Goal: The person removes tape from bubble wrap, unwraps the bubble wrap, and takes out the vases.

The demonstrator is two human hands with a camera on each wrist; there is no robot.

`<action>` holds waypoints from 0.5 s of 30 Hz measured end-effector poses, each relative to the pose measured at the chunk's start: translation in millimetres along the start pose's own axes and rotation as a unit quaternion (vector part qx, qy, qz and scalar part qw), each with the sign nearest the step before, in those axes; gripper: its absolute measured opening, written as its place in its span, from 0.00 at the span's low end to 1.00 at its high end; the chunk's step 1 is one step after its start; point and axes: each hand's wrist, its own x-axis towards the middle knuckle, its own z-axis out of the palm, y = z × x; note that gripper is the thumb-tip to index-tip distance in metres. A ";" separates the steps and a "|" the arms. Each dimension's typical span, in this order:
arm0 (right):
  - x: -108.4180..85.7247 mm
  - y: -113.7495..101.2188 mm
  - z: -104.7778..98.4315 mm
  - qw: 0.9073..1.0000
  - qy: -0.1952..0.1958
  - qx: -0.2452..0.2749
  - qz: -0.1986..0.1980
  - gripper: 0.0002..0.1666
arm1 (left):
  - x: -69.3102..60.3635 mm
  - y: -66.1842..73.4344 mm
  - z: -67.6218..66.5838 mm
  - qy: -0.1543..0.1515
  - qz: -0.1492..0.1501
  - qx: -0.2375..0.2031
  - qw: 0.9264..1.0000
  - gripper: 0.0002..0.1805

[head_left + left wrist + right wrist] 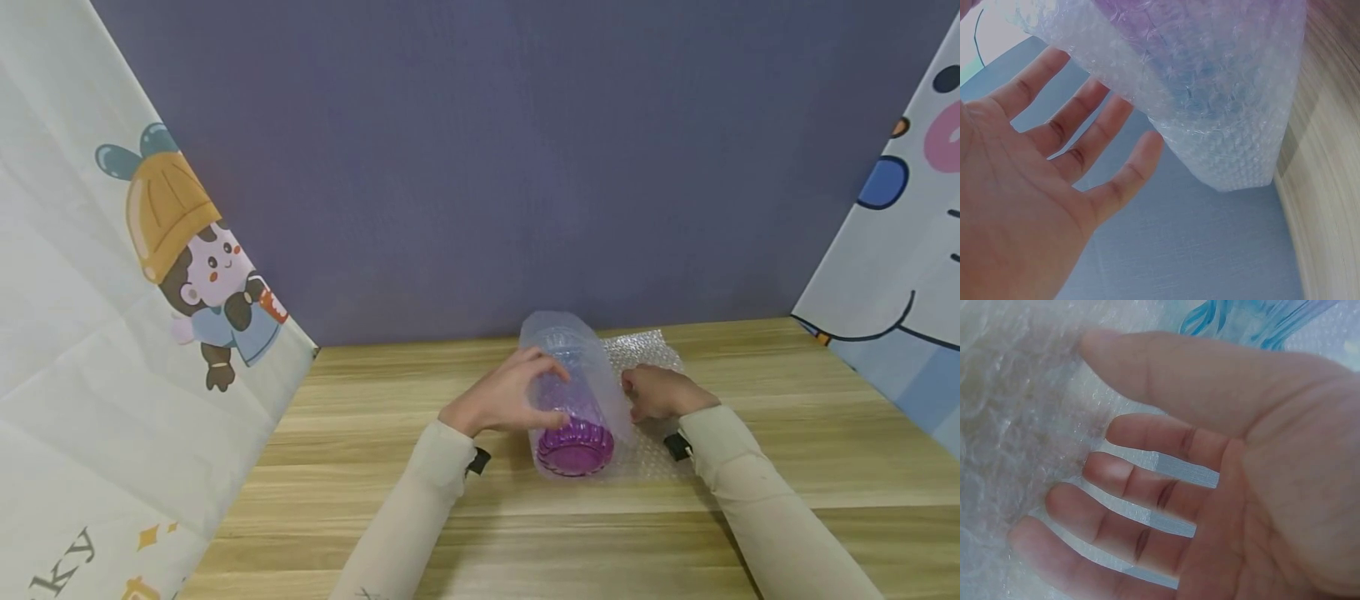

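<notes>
A ribbed, see-through vase (pixel 576 448), purple at its base and bluish toward the far end, lies on the table inside a sheet of bubble wrap (pixel 615 392). Over its left side curves my left hand (pixel 517 393), thumb and fingers spread, touching the wrap. In the left wrist view, the fingers (pixel 1107 128) are loosely bent against the wrap's edge. My right hand (pixel 660 392) is at the right flap of the sheet. In the right wrist view its fingers (pixel 1129 481) reach fairly straight to the wrap, with the thumb apart.
The wood-grain table (pixel 360 467) ends at a dark blue-grey backboard (pixel 480 167). White printed sheets with cartoon figures hang on the left (pixel 67 275) and right (pixel 907 275). A flat part of the wrap lies right of the vase.
</notes>
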 end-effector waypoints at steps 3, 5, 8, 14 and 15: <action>0.1 0.3 0.7 1.000 0.001 0.002 0.000 0.17 | -1.1 0.1 -0.7 0.003 -0.001 -0.005 1.000 0.32; -0.1 0.7 0.8 1.000 0.001 0.005 0.000 0.17 | -1.9 0.0 -1.3 0.005 -0.002 -0.007 1.000 0.32; -0.5 0.6 0.7 1.000 -0.001 0.007 0.000 0.17 | -2.6 -0.3 -2.0 0.009 -0.004 -0.009 1.000 0.32; -0.6 -0.8 -0.4 1.000 0.001 0.007 0.000 0.16 | -1.7 -1.6 -2.3 0.018 -0.002 -0.008 1.000 0.31; -0.8 -1.1 -0.8 1.000 0.001 0.008 0.000 0.16 | -1.7 -1.7 -2.3 0.019 -0.003 -0.008 1.000 0.31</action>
